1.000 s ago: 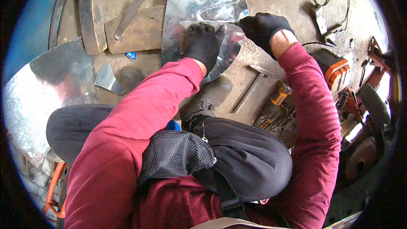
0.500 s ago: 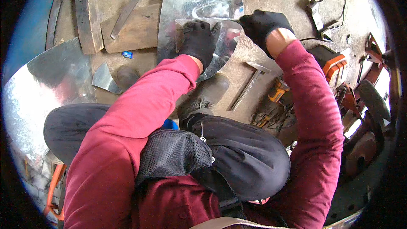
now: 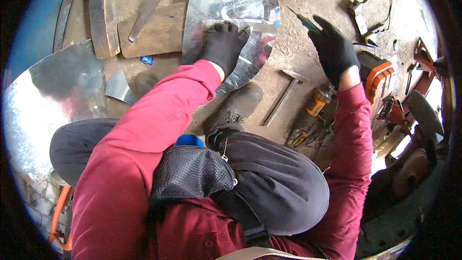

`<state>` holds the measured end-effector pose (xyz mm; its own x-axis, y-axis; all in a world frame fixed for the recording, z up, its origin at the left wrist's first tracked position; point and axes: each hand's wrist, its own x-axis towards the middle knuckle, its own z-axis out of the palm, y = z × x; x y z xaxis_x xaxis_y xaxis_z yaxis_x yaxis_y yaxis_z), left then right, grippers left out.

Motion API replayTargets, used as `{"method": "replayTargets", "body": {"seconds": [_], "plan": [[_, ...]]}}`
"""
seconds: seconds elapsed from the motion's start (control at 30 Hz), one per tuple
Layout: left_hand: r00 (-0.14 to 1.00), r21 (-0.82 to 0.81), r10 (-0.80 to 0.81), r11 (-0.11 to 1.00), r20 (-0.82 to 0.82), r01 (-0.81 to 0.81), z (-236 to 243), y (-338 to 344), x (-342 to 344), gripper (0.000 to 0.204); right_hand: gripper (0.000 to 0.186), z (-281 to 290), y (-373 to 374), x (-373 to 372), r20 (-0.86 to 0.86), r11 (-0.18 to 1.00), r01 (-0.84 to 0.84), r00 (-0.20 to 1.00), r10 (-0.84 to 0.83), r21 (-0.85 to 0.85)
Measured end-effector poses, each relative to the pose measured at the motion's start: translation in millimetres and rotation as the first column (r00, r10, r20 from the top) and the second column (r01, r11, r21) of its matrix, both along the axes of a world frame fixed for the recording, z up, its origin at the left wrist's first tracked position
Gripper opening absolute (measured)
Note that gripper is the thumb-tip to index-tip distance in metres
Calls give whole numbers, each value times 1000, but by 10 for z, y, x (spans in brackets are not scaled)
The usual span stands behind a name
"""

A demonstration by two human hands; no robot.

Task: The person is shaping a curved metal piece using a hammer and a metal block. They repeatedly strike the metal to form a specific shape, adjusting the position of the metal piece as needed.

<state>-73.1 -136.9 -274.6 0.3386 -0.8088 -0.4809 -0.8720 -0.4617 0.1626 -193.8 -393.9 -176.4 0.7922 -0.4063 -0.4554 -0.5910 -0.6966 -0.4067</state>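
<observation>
A shiny sheet of metal with a rounded end lies on the floor in front of me. Across it runs a flat metal strip. My left hand, in a black glove, presses down on the strip with bent fingers, hiding part of it. To the right of the sheet, my black-gloved right hand is raised clear of it. Between its thumb and fingers sits a thin pointed tool with a dark green handle, its tip aimed up and left. Its exact kind is not plain.
A hammer and a yellow power tool lie right of my shoe. Beyond them stands an orange and black toolbox. At left are wooden pieces, a metal bar, a small metal offcut and another large sheet.
My right hand has moved right and toward me, away from the strip's right end, and the pointed tool now shows. My left hand stays on the strip.
</observation>
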Motion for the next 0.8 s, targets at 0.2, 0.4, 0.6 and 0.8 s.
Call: {"method": "replayTargets", "body": {"seconds": [0.2, 0.4, 0.6, 0.8], "plan": [[999, -5, -36, 999, 14, 36, 50, 777, 226, 63, 34, -815, 659, -1213, 157, 892, 439, 878, -452, 112], [999, 199, -38, 979, -23, 42, 298, 1620, 668, 60, 28, -1062, 1524, -1969, 168, 718, 693, 702, -692, 64], [991, -24, 96, 995, 99, -94, 176, 1734, 649, 62, 34, -1276, 2176, -2388, 19, 646, 751, 650, -759, 139], [995, 103, 89, 990, 39, -93, -16, 1524, 820, 53, 33, -1318, 2502, -2527, -50, 786, 618, 785, -617, 0]]}}
